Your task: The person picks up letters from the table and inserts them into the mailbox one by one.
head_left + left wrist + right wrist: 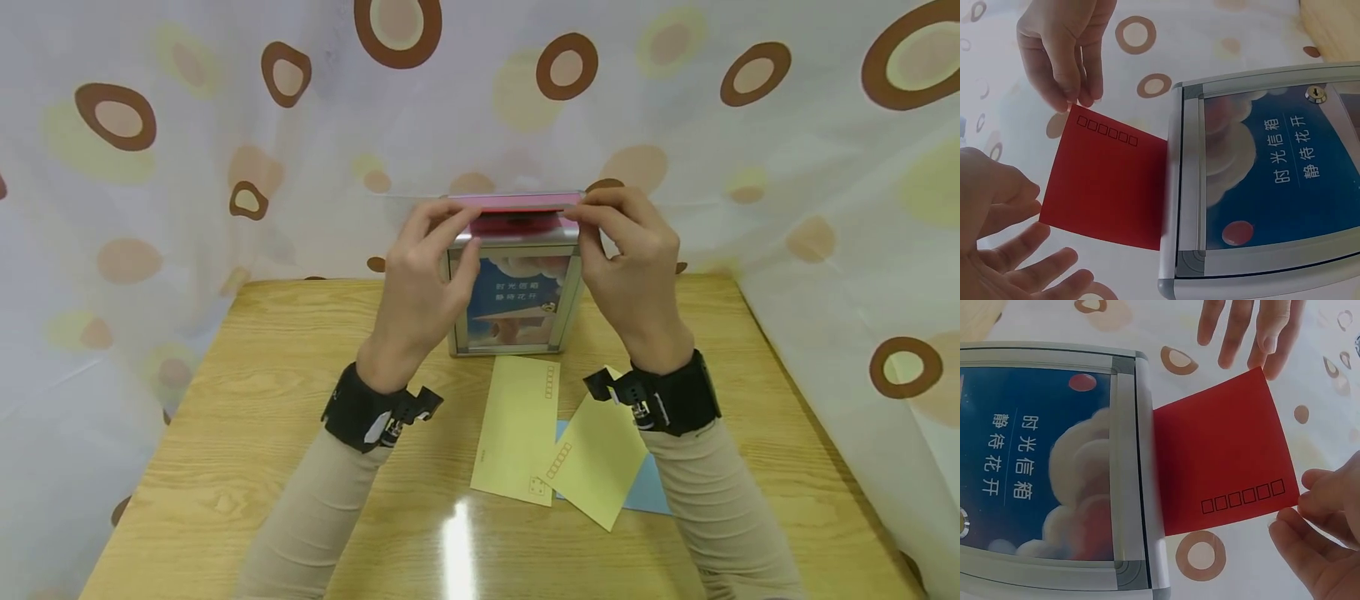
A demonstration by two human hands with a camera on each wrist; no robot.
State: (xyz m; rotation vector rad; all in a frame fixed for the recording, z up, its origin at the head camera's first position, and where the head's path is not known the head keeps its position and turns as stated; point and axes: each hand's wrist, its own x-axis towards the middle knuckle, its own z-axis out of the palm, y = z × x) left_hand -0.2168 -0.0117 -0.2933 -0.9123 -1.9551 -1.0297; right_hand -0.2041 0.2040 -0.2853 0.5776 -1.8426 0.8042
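Note:
A red envelope (pixel 1110 181) stands partway in the top of a silver-framed letter box (pixel 517 287), its lower part hidden inside. Printed on its exposed face is a row of small squares near one edge. My left hand (pixel 423 283) pinches one outer corner between thumb and index finger, the other fingers spread. At the opposite corner, my right hand (pixel 633 267) pinches the envelope with its fingertips. From the head view, only the envelope's thin upper edge shows above the pink top of the box. The box's front panel is blue with clouds, white characters and a small lock (pixel 1315 94).
Two yellow envelopes (pixel 517 425) lie on the wooden table (pixel 300 400) in front of the box, one straight and one slanted. Under the slanted one, a blue envelope (pixel 648 492) sticks out. Behind the table hangs a white cloth (pixel 465 125) with brown rings.

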